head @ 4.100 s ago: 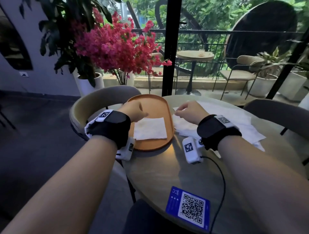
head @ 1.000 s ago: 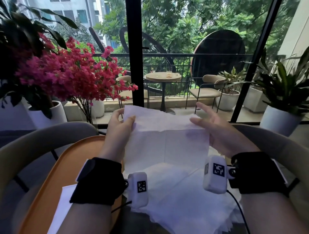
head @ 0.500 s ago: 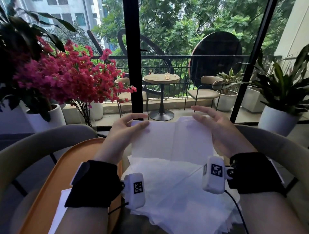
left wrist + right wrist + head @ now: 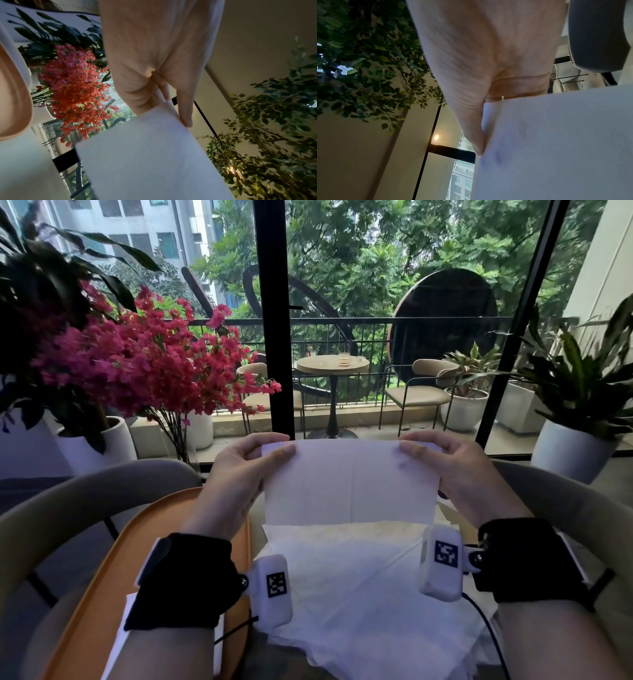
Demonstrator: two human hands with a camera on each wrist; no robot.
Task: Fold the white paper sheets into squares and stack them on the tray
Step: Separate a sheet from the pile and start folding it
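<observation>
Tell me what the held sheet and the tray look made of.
Sheet: thin, soft, matte tissue-like paper; it shows a crease, and fingers show faintly through it. Tray: smooth orange-brown with a raised rim, perhaps wood or plastic; cannot tell which.

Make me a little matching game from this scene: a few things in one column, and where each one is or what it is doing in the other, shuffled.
Things:
1. held paper sheet
2. tray
3. pile of loose sheets
4. left hand

Places or states:
A. lies on the table under the raised sheet
B. pinches the sheet's upper left corner
C. orange, at the left
D. held up by both top corners

Pairs: 1-D, 2-C, 3-A, 4-B
</observation>
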